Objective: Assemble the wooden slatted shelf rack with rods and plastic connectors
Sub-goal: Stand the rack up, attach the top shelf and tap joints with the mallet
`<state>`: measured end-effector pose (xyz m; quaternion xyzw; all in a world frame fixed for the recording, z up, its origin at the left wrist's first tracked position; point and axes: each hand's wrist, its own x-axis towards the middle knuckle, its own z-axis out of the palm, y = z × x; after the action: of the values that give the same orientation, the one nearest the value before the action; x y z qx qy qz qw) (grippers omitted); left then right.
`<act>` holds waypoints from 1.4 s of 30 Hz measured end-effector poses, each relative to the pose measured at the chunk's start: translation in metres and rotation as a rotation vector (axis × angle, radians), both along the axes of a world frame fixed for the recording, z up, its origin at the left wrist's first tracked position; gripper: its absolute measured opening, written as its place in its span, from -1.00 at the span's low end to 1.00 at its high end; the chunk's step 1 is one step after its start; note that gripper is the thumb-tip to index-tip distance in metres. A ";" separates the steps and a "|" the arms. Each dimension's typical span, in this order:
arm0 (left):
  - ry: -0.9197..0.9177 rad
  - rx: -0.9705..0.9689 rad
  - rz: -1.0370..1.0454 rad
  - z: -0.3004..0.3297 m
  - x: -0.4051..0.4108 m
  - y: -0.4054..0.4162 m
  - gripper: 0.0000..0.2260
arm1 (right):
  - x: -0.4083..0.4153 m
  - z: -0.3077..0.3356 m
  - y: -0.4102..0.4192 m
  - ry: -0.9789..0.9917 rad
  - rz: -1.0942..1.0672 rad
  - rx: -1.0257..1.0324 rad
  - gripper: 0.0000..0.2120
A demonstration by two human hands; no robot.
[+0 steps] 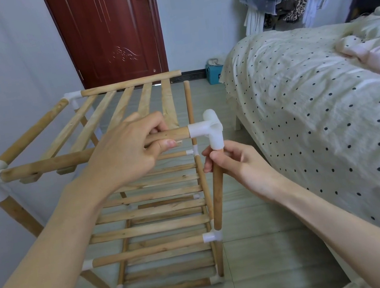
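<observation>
A wooden rack (144, 208) stands on the floor beside the bed (314, 104). The left hand (128, 151) clamps its top front rod (62, 161); the right hand (234, 161) clamps an upright rod (218, 201) under the corner connector (209, 130). Its loose lower end may miss the socket below, likely twisting the corner apart

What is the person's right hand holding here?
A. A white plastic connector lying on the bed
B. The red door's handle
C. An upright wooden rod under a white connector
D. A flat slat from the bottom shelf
C: the right hand grips the upright wooden rod just below the white connector.
</observation>
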<state>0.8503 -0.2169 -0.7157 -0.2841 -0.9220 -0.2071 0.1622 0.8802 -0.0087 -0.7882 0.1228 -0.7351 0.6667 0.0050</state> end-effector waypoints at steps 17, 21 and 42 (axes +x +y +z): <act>-0.177 0.014 -0.058 0.000 -0.007 -0.011 -0.91 | -0.018 0.028 -0.027 -0.209 -0.170 -0.122 -0.63; -0.153 -0.021 -0.051 -0.003 -0.005 -0.011 -0.89 | -0.015 0.019 -0.035 -0.165 -0.195 -0.285 -0.72; 0.161 0.020 0.235 -0.027 0.002 -0.010 -0.92 | -0.009 0.008 -0.041 -0.191 -0.072 -0.279 -0.68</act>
<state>0.8520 -0.2272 -0.7427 -0.1881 -0.9308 -0.1723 0.2618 0.8708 -0.0499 -0.7797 0.0305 -0.6364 0.7704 -0.0240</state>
